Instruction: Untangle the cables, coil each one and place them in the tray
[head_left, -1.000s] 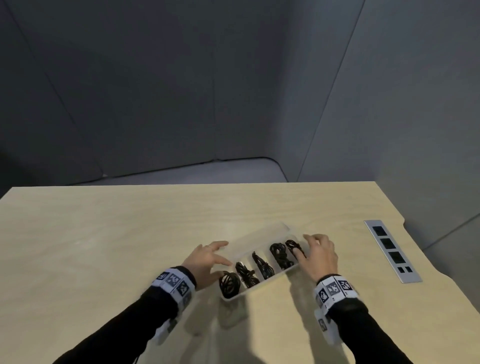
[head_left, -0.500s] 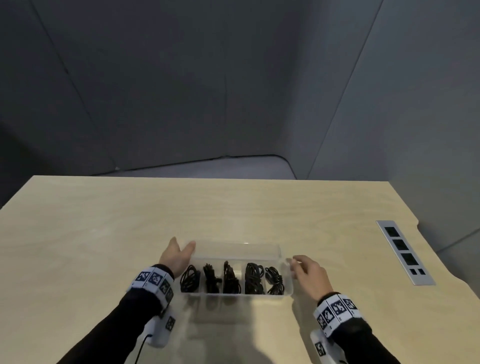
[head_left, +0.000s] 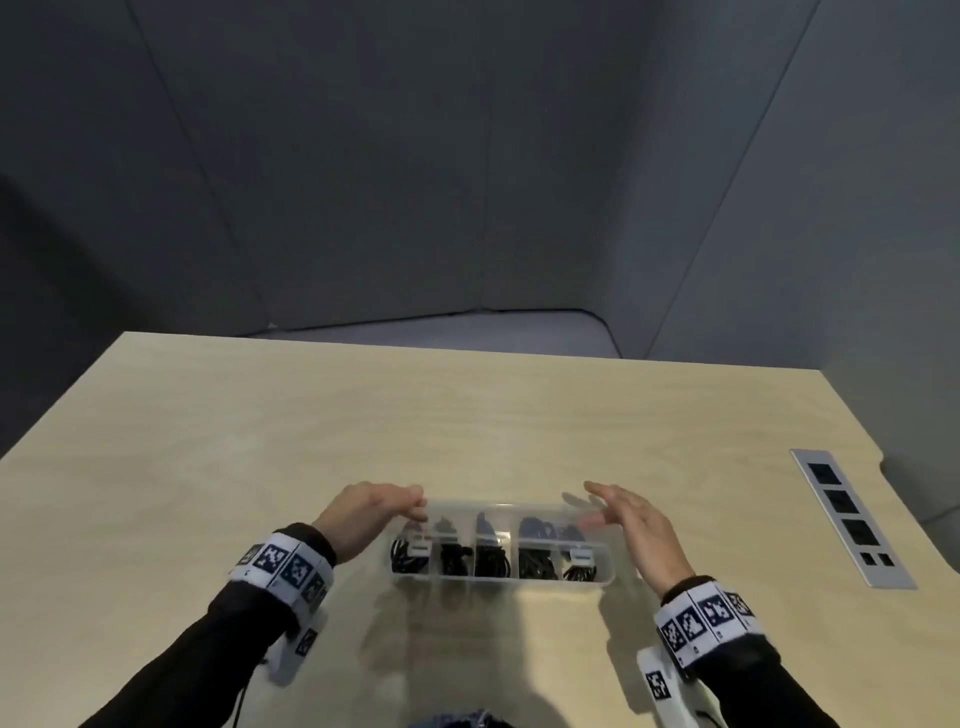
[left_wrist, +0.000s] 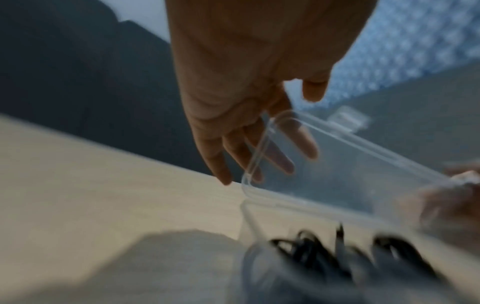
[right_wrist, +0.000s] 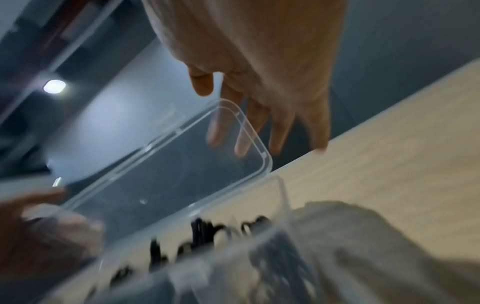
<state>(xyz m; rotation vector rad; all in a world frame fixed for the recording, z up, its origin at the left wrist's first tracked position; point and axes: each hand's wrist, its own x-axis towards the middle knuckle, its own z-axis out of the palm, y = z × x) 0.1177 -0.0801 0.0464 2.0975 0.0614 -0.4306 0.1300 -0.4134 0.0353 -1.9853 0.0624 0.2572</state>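
A clear plastic tray sits on the table in front of me, its compartments filled with several coiled black cables. Its hinged clear lid stands raised along the far side. My left hand is at the lid's left corner and my right hand at its right corner. In the left wrist view the left hand has straight fingers behind the lid. The right wrist view shows the right hand likewise behind the lid. Neither hand curls round anything.
The light wooden table stretches to the left and far side of the tray. A grey socket strip is set into the table near its right edge. Grey partition walls close off the back.
The tray has been turned from slanted to square in front of me. Both hands have left its ends and reached behind the lid, which now stands up over the far side.
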